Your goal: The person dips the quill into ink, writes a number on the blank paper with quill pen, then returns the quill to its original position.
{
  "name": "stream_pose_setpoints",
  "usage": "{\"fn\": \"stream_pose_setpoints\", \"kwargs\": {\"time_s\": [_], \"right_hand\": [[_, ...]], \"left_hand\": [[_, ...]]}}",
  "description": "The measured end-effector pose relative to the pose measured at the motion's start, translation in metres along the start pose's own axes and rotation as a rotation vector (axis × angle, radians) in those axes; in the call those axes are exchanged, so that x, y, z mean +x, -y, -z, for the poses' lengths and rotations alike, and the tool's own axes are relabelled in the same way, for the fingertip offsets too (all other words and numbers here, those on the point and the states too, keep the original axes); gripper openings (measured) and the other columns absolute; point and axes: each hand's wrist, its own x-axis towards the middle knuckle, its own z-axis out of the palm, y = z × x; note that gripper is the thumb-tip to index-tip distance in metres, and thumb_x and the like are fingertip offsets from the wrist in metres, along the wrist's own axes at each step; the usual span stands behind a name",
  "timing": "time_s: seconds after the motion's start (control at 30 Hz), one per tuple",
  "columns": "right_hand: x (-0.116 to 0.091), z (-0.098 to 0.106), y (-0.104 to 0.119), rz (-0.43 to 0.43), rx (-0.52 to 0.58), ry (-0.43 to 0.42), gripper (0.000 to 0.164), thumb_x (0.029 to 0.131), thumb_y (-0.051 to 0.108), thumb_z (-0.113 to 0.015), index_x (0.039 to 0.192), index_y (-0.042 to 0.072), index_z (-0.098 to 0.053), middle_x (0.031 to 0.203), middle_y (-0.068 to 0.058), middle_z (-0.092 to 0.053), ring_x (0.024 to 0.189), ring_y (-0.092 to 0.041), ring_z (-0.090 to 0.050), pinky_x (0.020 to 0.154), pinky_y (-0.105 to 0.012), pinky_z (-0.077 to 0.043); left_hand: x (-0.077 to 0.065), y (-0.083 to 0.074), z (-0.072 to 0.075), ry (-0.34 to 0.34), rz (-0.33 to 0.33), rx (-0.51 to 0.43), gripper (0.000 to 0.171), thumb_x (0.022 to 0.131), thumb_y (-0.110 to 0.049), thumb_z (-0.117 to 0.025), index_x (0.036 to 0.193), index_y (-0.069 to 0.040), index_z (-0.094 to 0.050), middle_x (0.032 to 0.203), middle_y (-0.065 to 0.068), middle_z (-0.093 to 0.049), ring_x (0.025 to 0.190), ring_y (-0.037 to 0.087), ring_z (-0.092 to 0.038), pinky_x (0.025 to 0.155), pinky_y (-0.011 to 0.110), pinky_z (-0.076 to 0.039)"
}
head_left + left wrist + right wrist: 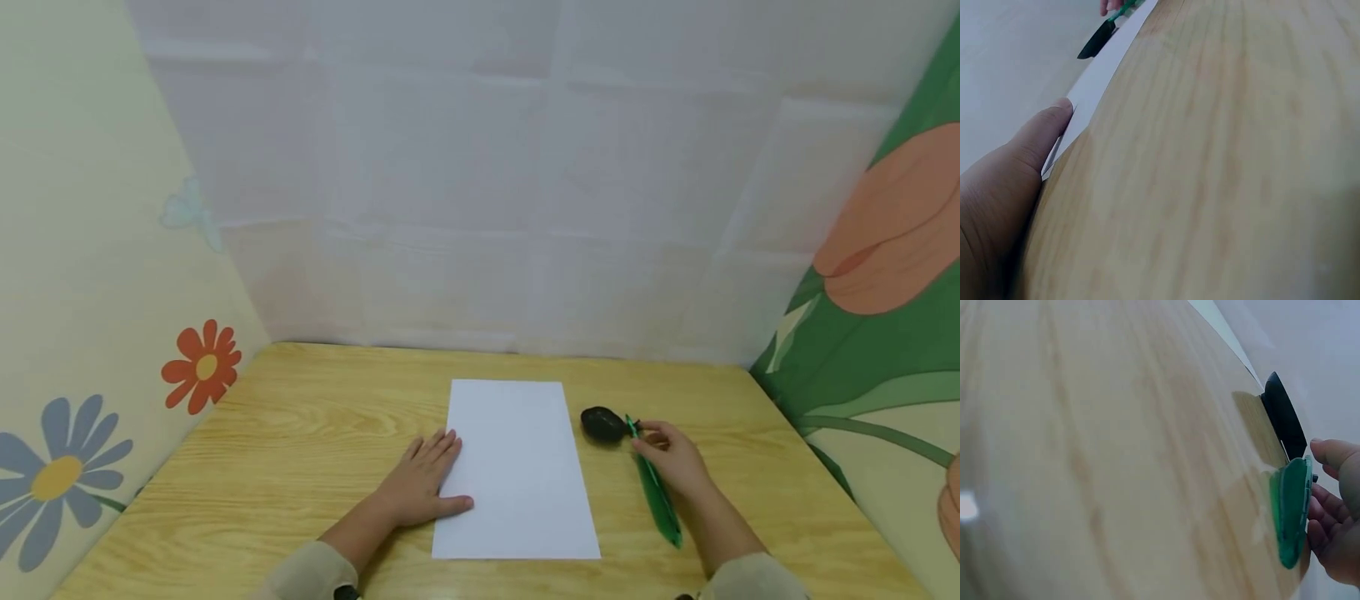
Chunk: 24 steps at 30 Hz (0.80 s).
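"White paper [517, 475], one plain sheet, set lengthwise near the middle of the table [337, 400]. Who is touching it?"

"The person's left hand [423, 487]. It lies flat along the sheet's left edge, fingers extended and pointing toward the far side, thumb stretched out to the right over the paper. It grips nothing."

"And the green thing to the right?"

"That's a tool with a long green handle [658, 500] and a rounded black head [602, 424]. It sits right of the sheet, well apart from the left hand. The head points far and left, near the paper without touching it; the handle runs near and right from there."

"What about the right hand [675, 457]?"

"Fingers bent, thumb opposite, pinching the tool around the place where the black meets the green."

"Is the tool flat on the table?"

"I can't tell; the right wrist view shows a dark shape on the wood beside the head, and that doesn't settle it."

"Anything around them?"

"A creased pale sheet of cloth [450, 167] hangs across the far side. On the left wall there's a red flower [201, 367] above a blue one [56, 481]. Both sleeves [318, 571] are light-coloured."
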Motion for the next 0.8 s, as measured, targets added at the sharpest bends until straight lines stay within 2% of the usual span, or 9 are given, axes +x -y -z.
{"fn": "stream_pose_setpoints", "kwargs": {"time_s": [0.3,0.63,0.8], "right_hand": [[0.0019,-0.0004,0.0000,-0.005,-0.019,-0.011,0.043,0.092,0.022,-0.068,0.126,-0.002,-0.059,0.102,-0.018,-0.068,0.087,-0.020,-0.061,0.070,-0.028,-0.048],[0.0021,-0.0019,0.0025,-0.031,-0.023,-0.029,0.040,0.091,0.022,-0.068,0.124,-0.001,-0.061,0.094,-0.012,-0.064,0.082,-0.016,-0.055,0.067,-0.027,-0.044],[0.0011,-0.0029,0.0021,-0.049,-0.006,-0.028,0.041,0.093,0.022,-0.066,0.126,0.000,-0.060,0.096,-0.013,-0.064,0.081,-0.015,-0.054,0.067,-0.026,-0.044]], "left_hand": [[-0.0016,-0.0037,0.0028,0.012,0.002,0.006,0.096,0.088,-0.067,-0.053,0.153,0.000,-0.028,0.162,0.016,-0.025,0.152,0.034,-0.017,0.121,0.058,-0.013],[0.0001,-0.0007,-0.0006,0.018,0.016,0.011,0.097,0.088,-0.069,-0.051,0.154,-0.002,-0.026,0.163,0.014,-0.023,0.152,0.032,-0.015,0.122,0.056,-0.010],[0.0000,0.0003,-0.0011,0.018,0.015,0.012,0.097,0.088,-0.069,-0.051,0.154,-0.002,-0.026,0.163,0.014,-0.023,0.152,0.032,-0.015,0.122,0.056,-0.010]]}}
